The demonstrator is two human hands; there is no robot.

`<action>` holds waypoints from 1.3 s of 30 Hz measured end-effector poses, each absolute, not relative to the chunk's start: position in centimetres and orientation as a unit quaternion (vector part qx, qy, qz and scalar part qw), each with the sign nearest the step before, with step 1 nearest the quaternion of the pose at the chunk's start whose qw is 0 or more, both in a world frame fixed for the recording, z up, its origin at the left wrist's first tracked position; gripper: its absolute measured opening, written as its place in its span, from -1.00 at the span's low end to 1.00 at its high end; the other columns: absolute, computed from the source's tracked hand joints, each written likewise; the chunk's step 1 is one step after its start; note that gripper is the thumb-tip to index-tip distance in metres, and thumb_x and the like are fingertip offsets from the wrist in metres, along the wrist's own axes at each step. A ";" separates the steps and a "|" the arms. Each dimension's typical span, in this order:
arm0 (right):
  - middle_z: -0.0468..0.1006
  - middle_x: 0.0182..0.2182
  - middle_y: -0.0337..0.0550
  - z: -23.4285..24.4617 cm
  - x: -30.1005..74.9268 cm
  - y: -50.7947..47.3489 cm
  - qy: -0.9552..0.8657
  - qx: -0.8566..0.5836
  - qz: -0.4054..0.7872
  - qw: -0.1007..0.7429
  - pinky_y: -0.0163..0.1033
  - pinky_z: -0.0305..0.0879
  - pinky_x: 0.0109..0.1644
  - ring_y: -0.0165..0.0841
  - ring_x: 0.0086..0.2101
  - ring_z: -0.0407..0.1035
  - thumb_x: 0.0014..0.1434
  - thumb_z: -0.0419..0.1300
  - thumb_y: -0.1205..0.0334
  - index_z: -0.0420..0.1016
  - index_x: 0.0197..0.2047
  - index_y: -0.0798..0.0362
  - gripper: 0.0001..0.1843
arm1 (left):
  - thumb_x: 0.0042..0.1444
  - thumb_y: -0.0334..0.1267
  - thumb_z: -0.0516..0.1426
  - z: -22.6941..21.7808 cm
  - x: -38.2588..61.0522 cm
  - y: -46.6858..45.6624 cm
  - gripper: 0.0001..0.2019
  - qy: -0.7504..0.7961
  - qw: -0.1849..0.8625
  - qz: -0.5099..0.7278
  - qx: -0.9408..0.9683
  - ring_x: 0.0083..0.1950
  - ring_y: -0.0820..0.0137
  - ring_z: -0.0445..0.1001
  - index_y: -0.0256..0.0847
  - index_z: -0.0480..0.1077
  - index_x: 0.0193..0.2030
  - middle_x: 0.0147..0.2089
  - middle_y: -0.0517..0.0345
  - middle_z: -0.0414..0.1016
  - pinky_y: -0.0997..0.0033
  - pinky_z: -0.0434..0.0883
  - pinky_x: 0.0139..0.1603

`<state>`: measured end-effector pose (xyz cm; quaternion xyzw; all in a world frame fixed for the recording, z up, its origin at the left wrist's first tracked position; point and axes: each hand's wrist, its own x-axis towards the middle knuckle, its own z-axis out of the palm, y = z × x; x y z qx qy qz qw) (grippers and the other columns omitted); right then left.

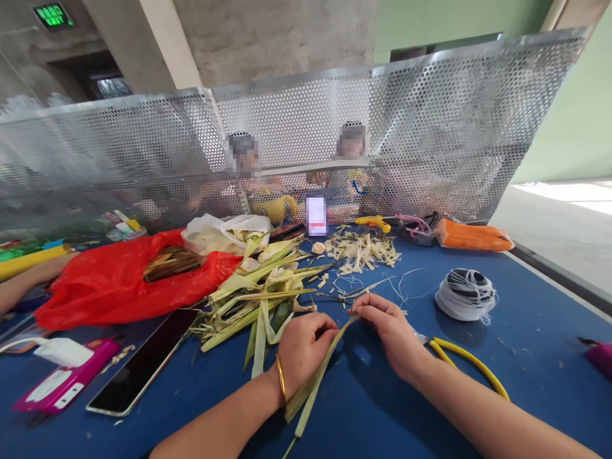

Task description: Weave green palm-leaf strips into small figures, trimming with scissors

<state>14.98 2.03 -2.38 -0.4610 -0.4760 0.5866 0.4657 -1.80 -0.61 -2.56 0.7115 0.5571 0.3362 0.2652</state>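
working with left hand and right hand over the blue counter, near the husk pile
gripping a long husk strip in both, pinching its far tip with the right; apparently shaping that end, calling next for a steady left hold

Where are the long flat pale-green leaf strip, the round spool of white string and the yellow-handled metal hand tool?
Leaf strip (320,376): head view, on its middle stretch.
String spool (461,303): head view, on the wound white string.
Hand tool (479,364): head view, on a yellow handle.
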 end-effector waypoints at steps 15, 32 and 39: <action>0.36 -0.55 -0.30 -3.1 14.9 2.1 -0.536 -0.470 0.570 0.409 -0.31 0.06 -0.36 -0.40 -0.46 0.17 -0.03 0.17 0.17 0.39 -0.51 0.05 -0.86 | 0.00 -0.12 0.19 -2.5 -2.4 0.6 -0.77 0.406 0.693 0.428 0.414 -0.59 0.59 0.13 -0.25 0.32 -0.38 -0.54 0.29 0.32 0.53 0.02 -0.54; 0.54 -0.21 -0.06 -2.6 15.3 2.3 -0.532 -0.434 0.622 0.376 -0.11 0.18 0.06 -0.14 -0.06 0.33 0.04 0.18 0.10 0.47 -0.42 0.06 -0.81 | 0.07 -0.21 0.06 -3.1 -2.4 0.5 -0.86 0.419 0.582 0.387 0.580 -0.59 0.57 0.17 -0.17 0.17 -0.43 -0.49 0.27 0.42 0.53 0.07 -0.58; 0.48 -0.14 -0.08 -1.7 15.4 1.3 -0.818 -0.406 0.168 0.371 -0.09 0.19 -0.02 -0.18 -0.10 0.33 0.14 0.09 0.25 0.37 -0.39 -0.01 -0.91 | 0.03 -0.19 0.07 -3.7 -2.0 0.6 -0.85 0.418 0.588 0.402 0.563 -0.59 0.55 0.17 -0.16 0.17 -0.42 -0.51 0.27 0.39 0.52 0.10 -0.58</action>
